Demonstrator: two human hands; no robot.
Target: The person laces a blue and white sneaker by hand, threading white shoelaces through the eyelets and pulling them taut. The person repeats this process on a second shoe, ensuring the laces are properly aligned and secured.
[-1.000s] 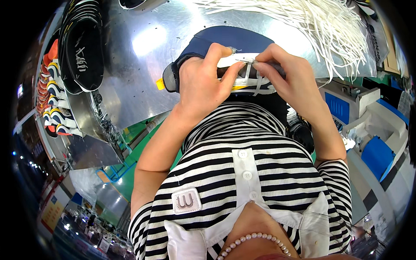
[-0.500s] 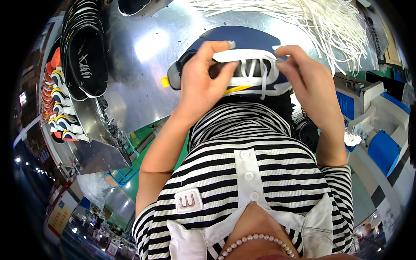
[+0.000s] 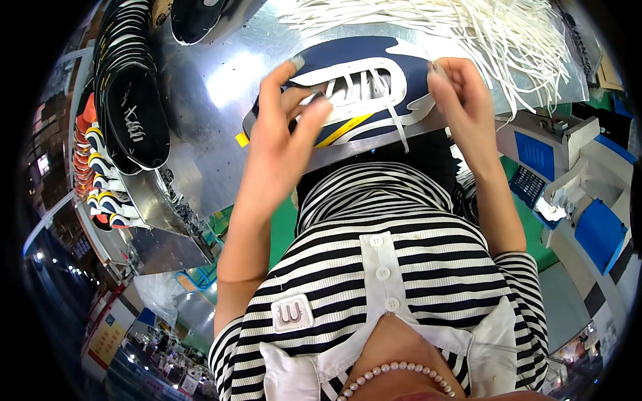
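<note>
A navy shoe upper (image 3: 414, 77) with white eyelet trim, a yellow stripe and a yellow tab at one end lies near the metal table's front edge. A white shoelace (image 3: 396, 120) crosses its opening in several rows, and one end hangs over the near side. My left hand (image 3: 277, 130) is over the tabbed end, blurred, with index finger and thumb spread apart at the opening. Beside the other end, my right hand (image 3: 465, 93) has thumb and forefinger pinched together; what is between them, if anything, is too small to make out.
Loose white laces (image 3: 508, 47) are heaped at the table's (image 3: 200, 134) back right. A row of nested black shoe pieces (image 3: 137, 120) runs along the left, with orange and white uppers (image 3: 107, 194) beyond it. Another black piece (image 3: 194, 20) lies at the back.
The shoe upper has shifted left and now lies flatter, its opening turned more upward. My left hand has moved left and its fingers have spread. The right fingers have drawn away from the opening.
</note>
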